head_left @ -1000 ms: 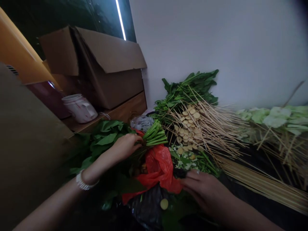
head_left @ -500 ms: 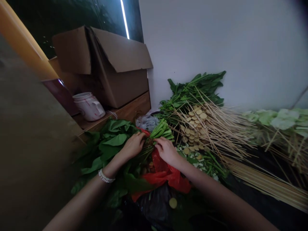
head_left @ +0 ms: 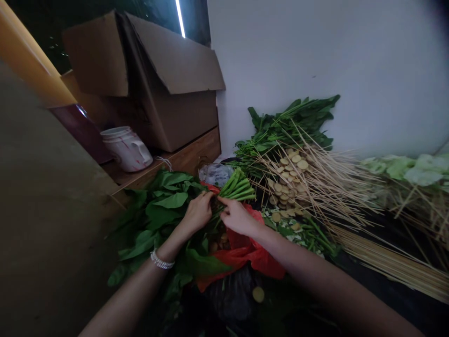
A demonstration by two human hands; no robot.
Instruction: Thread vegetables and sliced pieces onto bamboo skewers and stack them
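Observation:
A bunch of leafy greens lies in front of me, its cut stems pointing up and right and its broad leaves spreading left. My left hand, with a beaded bracelet on the wrist, is closed on the bunch just below the stem ends. From the other side my right hand grips it too, index finger stretched against the stems and the other fingers curled. The two fingertips nearly meet. Whatever lies under the fingers is hidden. Beneath the hands is a crumpled red plastic bag with brownish pieces in its opening.
Skewered pale round slices with many bamboo sticks lie to the right, more greens behind them against the wall. Cabbage leaves are at far right. A cardboard box and a mug stand on the wooden ledge at left.
My right index finger has stretched out across the stems, where thumb and fingers pinched near a brown band before. Both hands have drawn slightly closer together. The view has shifted a little.

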